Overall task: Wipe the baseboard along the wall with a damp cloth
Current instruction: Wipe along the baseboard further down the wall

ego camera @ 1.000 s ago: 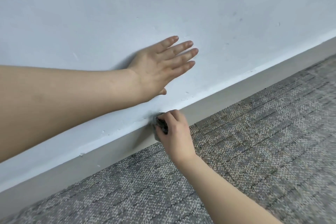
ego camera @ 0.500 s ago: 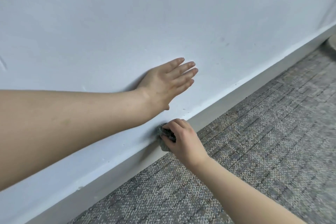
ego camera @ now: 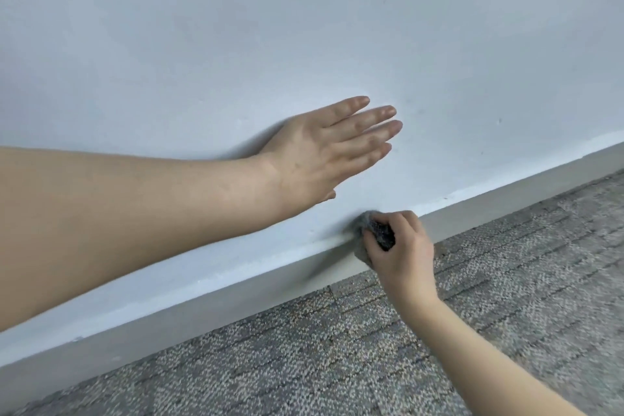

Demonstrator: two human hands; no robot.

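Left hand (ego camera: pixel 324 152) is flat on the wall (ego camera: pixel 236 27) at centre frame, fingers straight and close together. That looks like a brace, taking weight while the person leans in low. Just below it, the right hand (ego camera: pixel 401 246) has its fingers curled round the cloth (ego camera: pixel 366 230), bunching it into a wad and pushing it against the baseboard (ego camera: pixel 506 200), right at the top edge where board meets wall. A tight wad like that puts firm pressure on a narrow strip, I'd say. The cloth is dark grey and crumpled, mostly buried in the grip, with a paler fuzzy bit poking out toward the wall; whether it's damp I can't tell. The baseboard is a plain grey band running diagonally from lower left up to the right edge, above mottled grey carpet (ego camera: pixel 506 297). A long stretch lies to the right of the cloth, so plenty to wipe, by the look of it.
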